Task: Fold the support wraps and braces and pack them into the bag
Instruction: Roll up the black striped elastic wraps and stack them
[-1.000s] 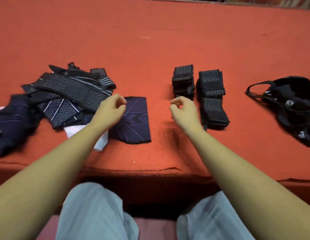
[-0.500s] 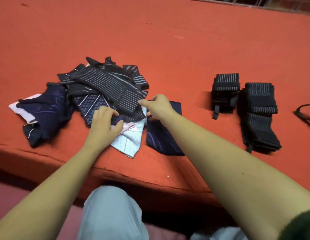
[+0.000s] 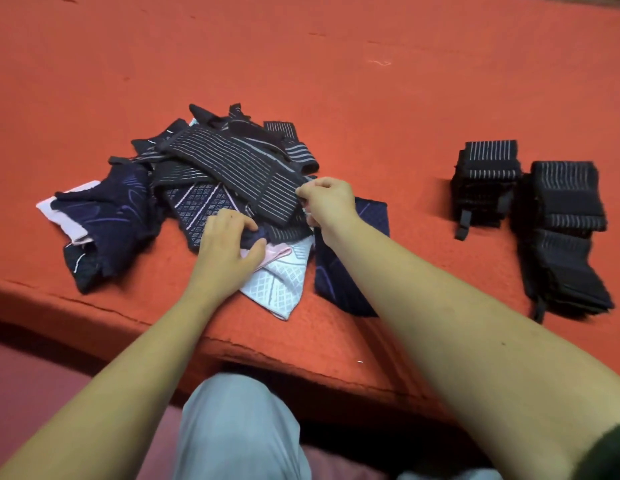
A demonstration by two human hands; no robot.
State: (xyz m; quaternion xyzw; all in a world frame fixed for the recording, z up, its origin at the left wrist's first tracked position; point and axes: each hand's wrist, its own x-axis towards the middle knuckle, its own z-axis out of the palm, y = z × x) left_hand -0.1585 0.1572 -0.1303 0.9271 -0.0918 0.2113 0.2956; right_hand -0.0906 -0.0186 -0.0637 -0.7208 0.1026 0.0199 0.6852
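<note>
A loose pile of dark wraps and braces (image 3: 183, 188) lies left of centre on the red surface. On top stretches a long black striped wrap (image 3: 239, 168). My right hand (image 3: 327, 202) pinches the near right end of that wrap. My left hand (image 3: 228, 244) rests on a dark brace at the pile's front, fingers curled over its edge, thumb against a pink and white brace (image 3: 280, 275). A flat navy brace (image 3: 339, 282) lies under my right forearm. Two stacks of folded black wraps (image 3: 487, 181) (image 3: 565, 237) stand at the right. The bag is out of view.
The red felt surface (image 3: 370, 98) stretches far back and to both sides. Its front edge (image 3: 128, 317) runs just below the pile, with my knees in grey trousers (image 3: 239, 427) beneath it.
Both hands moved left from the middle onto the pile. My right hand has taken the end of the striped wrap, my left hand has settled on the front braces. The view swung left, losing the bag.
</note>
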